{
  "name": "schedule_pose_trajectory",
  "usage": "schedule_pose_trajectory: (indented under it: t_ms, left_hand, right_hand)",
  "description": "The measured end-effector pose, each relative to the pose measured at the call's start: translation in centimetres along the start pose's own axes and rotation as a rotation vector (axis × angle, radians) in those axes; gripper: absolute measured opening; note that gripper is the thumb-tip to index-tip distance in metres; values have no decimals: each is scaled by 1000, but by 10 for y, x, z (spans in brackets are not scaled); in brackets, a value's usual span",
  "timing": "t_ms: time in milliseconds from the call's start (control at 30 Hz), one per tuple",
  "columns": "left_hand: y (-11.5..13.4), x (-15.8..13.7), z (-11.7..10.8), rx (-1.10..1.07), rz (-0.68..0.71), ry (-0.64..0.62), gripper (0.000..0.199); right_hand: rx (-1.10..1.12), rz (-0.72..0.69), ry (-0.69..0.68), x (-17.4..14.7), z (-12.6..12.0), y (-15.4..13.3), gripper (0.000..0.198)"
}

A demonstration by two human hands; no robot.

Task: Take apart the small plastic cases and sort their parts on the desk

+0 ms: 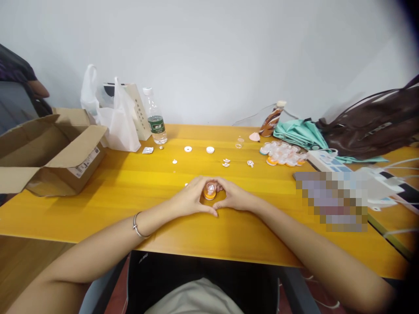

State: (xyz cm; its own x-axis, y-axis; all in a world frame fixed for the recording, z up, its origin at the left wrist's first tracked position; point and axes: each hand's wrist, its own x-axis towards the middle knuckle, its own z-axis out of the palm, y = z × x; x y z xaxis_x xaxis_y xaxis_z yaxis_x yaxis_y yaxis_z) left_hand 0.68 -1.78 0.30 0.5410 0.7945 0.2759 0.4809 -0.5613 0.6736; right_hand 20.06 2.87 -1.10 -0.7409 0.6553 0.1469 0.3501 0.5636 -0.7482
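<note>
A small round piece with a clear top and an orange base point(210, 191) stands on the yellow wooden table point(131, 174). My left hand point(193, 196) curves around its left side, thumb stretched toward the right. From the other side my right hand point(234, 196) bends round it, so the two hands form a ring with fingertips meeting behind the piece. Both thumbs are apart from the fingers, and the piece shows in the gap between the palms. Whether any fingertip touches it, I cannot tell.
Beyond the hands lie white discs point(210, 150), small white cut-out parts point(226, 162) and a clear ring point(239, 143). Similar clear-topped pieces point(284, 153) cluster to the right, near a power strip point(327, 161). A cardboard box point(65, 174) and water bottle point(156, 117) stand left.
</note>
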Motion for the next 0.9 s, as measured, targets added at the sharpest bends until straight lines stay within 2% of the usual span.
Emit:
schedule_pose_trajectory:
  t_ms: [67,167,267,333,467,533,600,667,800,900]
  left_hand:
    - [0,-2,5,-12,-21,3,73]
    - [-3,-2,11,-66,-81,13,55]
    - [-5,-1,14,-67,-97,27,42]
    - [-6,0,14,-31,-107,44,33]
    - [-8,1,15,20,-129,55,28]
    - [-9,0,16,41,-116,58,28]
    - [-8,0,17,51,-100,65,26]
    - [-7,0,17,56,-93,68,24]
    - [-6,2,16,69,-105,42,24]
    - [-7,2,15,71,-105,39,24]
  right_hand:
    - [53,-5,-65,-5,-8,-2,70]
    - [90,-43,-142,-10,-15,-7,57]
    - [105,-66,-147,-11,-14,-9,50]
    - [91,-63,-96,-10,-8,-9,55]
    - [-62,-14,142,-7,9,-9,84]
    - [-160,50,198,-6,16,-11,79]
    - [-233,94,218,-6,20,-14,63]
    - [-280,42,242,-6,20,-16,53]
    - [-339,-165,352,-7,17,-16,65]
    - [-345,-123,341,-6,17,-13,66]
